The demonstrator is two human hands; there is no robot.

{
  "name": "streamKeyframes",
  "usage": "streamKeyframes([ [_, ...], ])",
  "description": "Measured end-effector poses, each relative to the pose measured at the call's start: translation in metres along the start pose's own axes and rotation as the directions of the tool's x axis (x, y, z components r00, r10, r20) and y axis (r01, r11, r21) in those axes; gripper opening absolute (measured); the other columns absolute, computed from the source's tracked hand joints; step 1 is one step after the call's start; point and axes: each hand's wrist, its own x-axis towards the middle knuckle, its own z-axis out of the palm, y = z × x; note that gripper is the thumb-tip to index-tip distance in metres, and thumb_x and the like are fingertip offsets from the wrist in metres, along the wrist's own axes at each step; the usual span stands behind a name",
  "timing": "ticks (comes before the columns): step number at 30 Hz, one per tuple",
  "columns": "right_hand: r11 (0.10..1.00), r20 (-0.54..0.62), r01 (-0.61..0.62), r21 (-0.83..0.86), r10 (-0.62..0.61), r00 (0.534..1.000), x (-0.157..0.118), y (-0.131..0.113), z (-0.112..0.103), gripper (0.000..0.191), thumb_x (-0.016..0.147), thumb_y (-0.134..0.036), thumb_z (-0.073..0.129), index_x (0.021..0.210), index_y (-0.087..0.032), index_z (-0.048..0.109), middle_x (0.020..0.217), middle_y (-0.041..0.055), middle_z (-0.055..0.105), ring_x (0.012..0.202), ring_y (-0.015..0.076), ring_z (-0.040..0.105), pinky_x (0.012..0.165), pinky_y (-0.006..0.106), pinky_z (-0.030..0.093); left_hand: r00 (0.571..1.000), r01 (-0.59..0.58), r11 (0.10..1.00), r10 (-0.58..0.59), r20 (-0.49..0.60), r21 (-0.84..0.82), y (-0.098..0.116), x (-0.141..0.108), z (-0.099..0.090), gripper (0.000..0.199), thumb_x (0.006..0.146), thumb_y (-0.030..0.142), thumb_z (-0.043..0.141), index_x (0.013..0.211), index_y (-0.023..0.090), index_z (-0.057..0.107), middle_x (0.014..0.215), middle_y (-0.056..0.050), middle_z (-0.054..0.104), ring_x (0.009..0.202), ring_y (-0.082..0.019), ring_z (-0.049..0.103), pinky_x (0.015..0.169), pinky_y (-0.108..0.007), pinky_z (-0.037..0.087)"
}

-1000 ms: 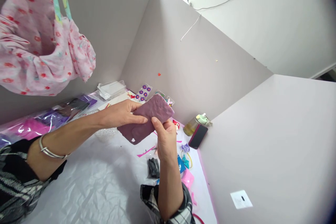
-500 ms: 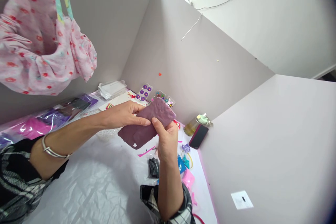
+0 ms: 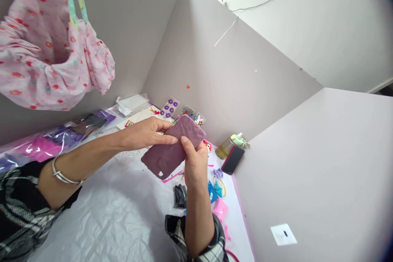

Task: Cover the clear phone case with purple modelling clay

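Observation:
A flat purple slab shaped like a phone case is held up above the table, tilted, with a small heart-shaped hole near its lower corner. Its surface looks lumpy, like a layer of soft clay. My left hand grips its upper left side, thumb lying across the face and fingers behind. From the right, my right hand pinches the opposite edge, thumb pressed on the face close to the left thumb. The fingers behind the case are mostly hidden.
Bags of coloured clay line the left wall. Small trays of charms stand at the back. A bottle and a phone lean at the right wall. Below are a black packet and pink clay. A pink cloth hat hangs upper left.
The case's lower end has shifted slightly right and down. My right thumb has slid a little to the right, away from the left thumb. Both hands keep their hold.

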Motion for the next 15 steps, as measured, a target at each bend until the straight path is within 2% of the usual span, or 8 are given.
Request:
streamKeyframes([
  [6, 0.998, -0.036, 0.045, -0.052, -0.046, 0.998, 0.0003, -0.0012, -0.0007, 0.018, 0.078, -0.029, 0.082, 0.094, -0.02, 0.079, 0.084, -0.001, 0.079, 0.075, 0.0176, 0.07, 0.071, 0.026, 0.056, 1.0, -0.007, 1.0, 0.007, -0.006, -0.025, -0.0002, 0.0016, 0.0018, 0.028, 0.083, 0.044, 0.071, 0.096, 0.019, 0.075, 0.088, 0.001, 0.073, 0.081, -0.02, 0.067, 0.07, -0.027, 0.05],
  [11, 0.999, 0.005, 0.047, -0.014, -0.047, 0.999, 0.0011, -0.0004, -0.0005, 0.019, 0.083, -0.033, 0.078, 0.097, -0.02, 0.079, 0.093, 0.0013, 0.08, 0.082, 0.0197, 0.072, 0.08, 0.031, 0.058, 0.998, -0.034, 0.997, 0.037, -0.042, 0.067, 0.0, 0.0012, 0.0011, 0.027, 0.084, 0.044, 0.069, 0.092, 0.018, 0.074, 0.086, 0.0, 0.072, 0.084, -0.022, 0.067, 0.074, -0.029, 0.049],
  [15, 0.997, -0.009, 0.044, -0.056, -0.044, 0.999, 0.0005, -0.0014, 0.0005, 0.021, 0.081, -0.034, 0.079, 0.098, -0.02, 0.079, 0.094, 0.0029, 0.08, 0.085, 0.0225, 0.072, 0.083, 0.036, 0.058, 0.999, -0.036, 0.999, 0.036, -0.005, 0.01, 0.0005, 0.0004, 0.0013, 0.029, 0.082, 0.045, 0.071, 0.095, 0.019, 0.073, 0.092, -0.001, 0.074, 0.091, -0.023, 0.068, 0.079, -0.03, 0.05],
])
